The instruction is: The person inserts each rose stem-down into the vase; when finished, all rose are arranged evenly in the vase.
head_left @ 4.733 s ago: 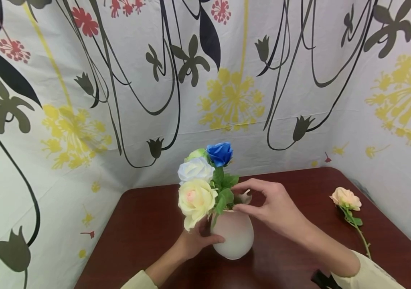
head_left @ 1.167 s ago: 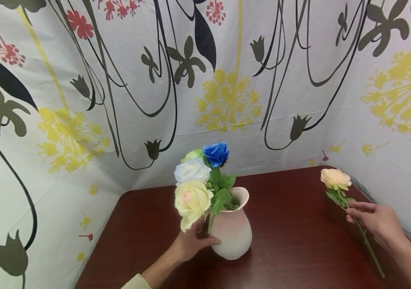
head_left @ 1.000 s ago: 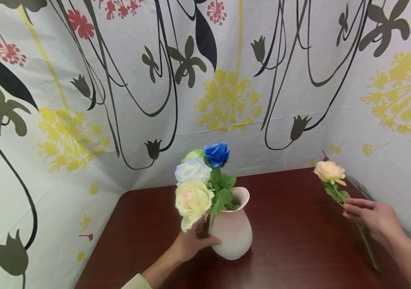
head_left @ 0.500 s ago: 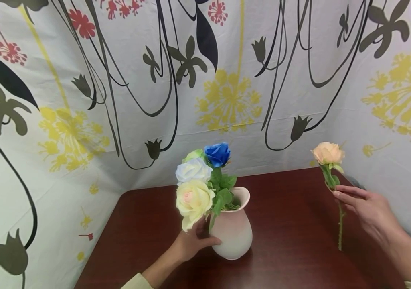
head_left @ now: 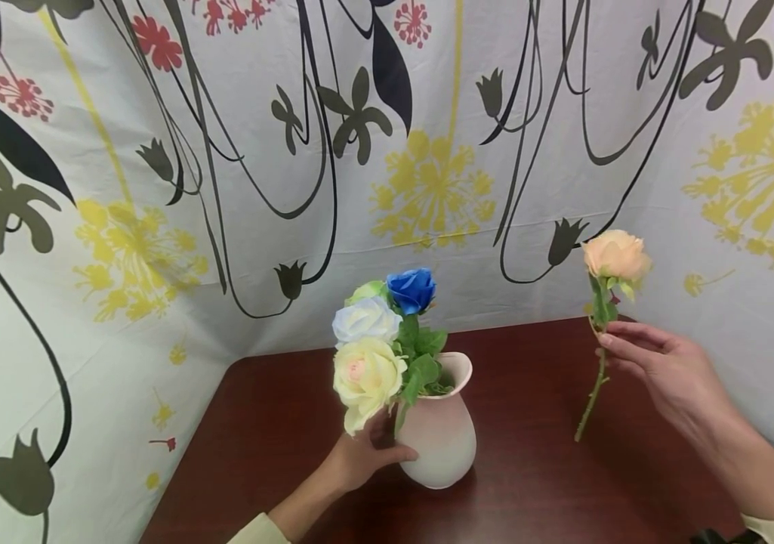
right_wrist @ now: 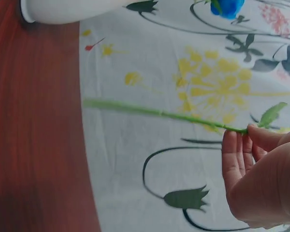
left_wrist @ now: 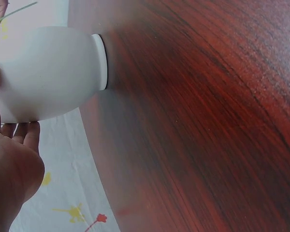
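A pale pink-to-white vase (head_left: 437,446) stands upright on the dark red-brown table. My left hand (head_left: 362,457) grips its left side, thumb in front; the other fingers are partly hidden behind it, and in the left wrist view they wrap the vase's body (left_wrist: 48,72). From its mouth lean a blue rose (head_left: 411,290), a pale blue-white rose (head_left: 366,321), a cream rose (head_left: 368,375) and a greenish bloom (head_left: 368,292). Over the table's right side, my right hand (head_left: 672,370) pinches a peach rose (head_left: 616,255) by its stem, bloom up. The lower stem (right_wrist: 150,112) hangs free below the fingertips.
The wooden table (head_left: 529,423) reaches back to a white cloth (head_left: 529,189) printed with flowers, which hangs behind and at both sides. A dark object (head_left: 726,536) shows at the bottom edge beside the right sleeve.
My right hand has left the vase's mouth, picked the peach rose up from the table at right, raised it upright and carried it leftward. My left hand has stayed on the vase.
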Tool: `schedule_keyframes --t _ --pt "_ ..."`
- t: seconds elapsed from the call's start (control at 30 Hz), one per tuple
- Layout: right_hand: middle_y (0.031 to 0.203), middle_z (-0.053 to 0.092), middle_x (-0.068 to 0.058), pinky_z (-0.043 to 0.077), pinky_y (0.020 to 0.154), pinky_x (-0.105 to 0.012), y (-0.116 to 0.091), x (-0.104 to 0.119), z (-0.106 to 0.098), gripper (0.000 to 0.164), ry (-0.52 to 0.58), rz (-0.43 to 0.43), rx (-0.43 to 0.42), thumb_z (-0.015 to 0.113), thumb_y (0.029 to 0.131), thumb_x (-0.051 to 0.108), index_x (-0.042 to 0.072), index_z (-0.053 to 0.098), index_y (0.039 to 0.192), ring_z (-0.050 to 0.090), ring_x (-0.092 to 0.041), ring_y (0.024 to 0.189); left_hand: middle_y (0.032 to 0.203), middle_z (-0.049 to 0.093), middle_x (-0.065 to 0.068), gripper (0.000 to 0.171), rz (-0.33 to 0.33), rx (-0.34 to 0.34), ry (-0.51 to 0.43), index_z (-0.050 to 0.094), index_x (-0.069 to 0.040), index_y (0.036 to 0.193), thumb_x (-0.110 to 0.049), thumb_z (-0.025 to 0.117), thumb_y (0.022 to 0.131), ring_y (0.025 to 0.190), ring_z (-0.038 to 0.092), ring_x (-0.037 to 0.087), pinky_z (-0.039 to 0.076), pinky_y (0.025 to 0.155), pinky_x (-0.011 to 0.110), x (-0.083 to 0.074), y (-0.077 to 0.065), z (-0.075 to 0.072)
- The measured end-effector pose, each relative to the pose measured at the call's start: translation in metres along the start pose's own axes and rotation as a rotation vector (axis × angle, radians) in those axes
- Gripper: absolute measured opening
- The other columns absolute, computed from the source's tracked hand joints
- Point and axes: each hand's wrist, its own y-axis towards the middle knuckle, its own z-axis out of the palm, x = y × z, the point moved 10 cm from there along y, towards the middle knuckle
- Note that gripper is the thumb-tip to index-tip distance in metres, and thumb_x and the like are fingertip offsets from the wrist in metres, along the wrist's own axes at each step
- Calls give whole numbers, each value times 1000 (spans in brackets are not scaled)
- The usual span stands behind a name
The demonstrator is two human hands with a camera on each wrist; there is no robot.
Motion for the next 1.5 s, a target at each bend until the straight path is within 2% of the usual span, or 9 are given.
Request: schedule_keyframes --t 0.17,0.37,0.5,0.73,0.9,1.03,1.17,1.37,1.5 --pt "102 81 -9 63 80 -32 2 12 23 23 84 -51 46 64 100 -12 2 80 108 79 -20 87 159 52 2 89 4 -3 -6 41 -21 162 -19 90 88 142 53 26 53 107 42 0 0 0" --pt "104 79 -9 63 81 -36 1 26 46 22 176 -73 50 64 100 -13 -1 79 110 79 -21 91 160 51 4 91 -11 -6 -2 40 -20 163 -20 91 88 142 52 27 52 108 41 0 -1 0" --pt "102 78 -12 63 81 -39 1 39 64 22 261 -127 62 61 100 -16 -4 76 109 79 -24 90 159 52 5 91 -12 -8 -8 40 -20 163 -20 91 88 141 53 28 52 108 41 0 -1 0" --pt "100 77 -14 64 78 -39 -2 66 88 20 342 -243 71 59 99 -19 -5 72 106 77 -24 87 158 54 2 88 -11 -3 -20 43 -20 162 -20 91 88 141 54 25 51 109 40 -1 1 1" --pt "96 75 -15 65 77 -39 -2 81 106 20 397 -293 91 58 98 -21 -7 71 104 76 -26 86 156 56 1 87 -11 -3 -25 45 -19 161 -19 91 87 139 56 25 51 108 37 -1 1 1" --pt "97 75 -15 64 78 -38 -5 87 122 20 371 -333 102 59 97 -21 -8 71 105 75 -25 88 155 57 2 86 -8 -9 -18 45 -17 160 -19 91 88 138 57 26 51 107 37 -1 0 0" --pt "100 75 -13 64 80 -37 -6 86 135 18 297 -343 110 62 97 -19 -6 71 107 74 -23 89 156 56 3 86 -9 -7 -12 44 -17 161 -19 91 88 139 56 26 51 107 38 -1 0 0" --pt "100 75 -10 64 81 -37 -3 72 151 18 193 -325 133 65 97 -16 -2 71 107 75 -20 88 158 53 5 89 -16 -1 -20 40 -21 162 -20 90 89 141 54 27 52 109 44 1 -1 0" --pt "98 73 -7 64 81 -36 -2 56 160 16 119 -277 151 68 98 -11 2 70 106 73 -17 88 159 52 5 89 -6 4 -21 40 -22 162 -19 89 89 142 53 28 52 108 44 1 -1 1"
